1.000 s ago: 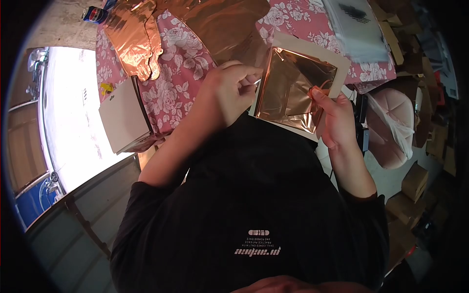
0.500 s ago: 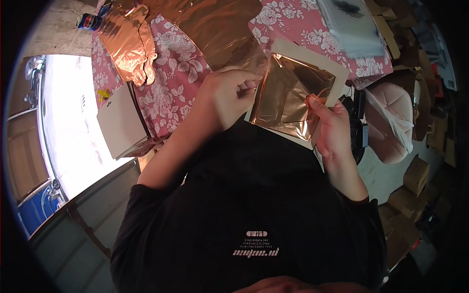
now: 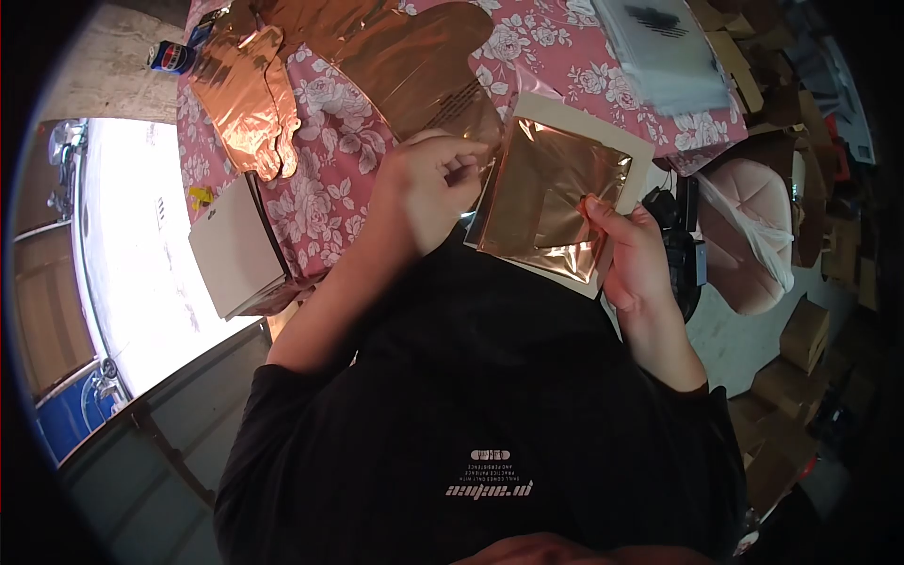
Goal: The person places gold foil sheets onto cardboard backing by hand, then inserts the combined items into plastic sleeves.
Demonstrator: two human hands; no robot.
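Observation:
My right hand [image 3: 635, 252] grips a beige card [image 3: 637, 151] with a folded copper foil balloon [image 3: 556, 188] lying flat on it, thumb on top of the foil and fingers underneath. At the card's left edge is my left hand [image 3: 431, 184], its fingers curled together. What those fingers pinch, if anything, I cannot make out; a thin, clear plastic-like edge shows beside them. Beyond my left hand, a large flat copper foil balloon [image 3: 414, 71] spreads over the table. Another flat foil piece [image 3: 247, 99] lies farther left.
A pink floral tablecloth [image 3: 325, 202] covers the table. Clear plastic bags [image 3: 664, 56] lie stacked at the far right. At the left edge stand a grey-white board [image 3: 235, 250] and a blue can [image 3: 171, 57]. A pink padded seat [image 3: 744, 235] and cardboard boxes [image 3: 803, 334] are to the right.
The card and folded foil have shifted slightly left and down with my right hand. My left hand stays curled near the card's left edge, with a little more plastic showing below it.

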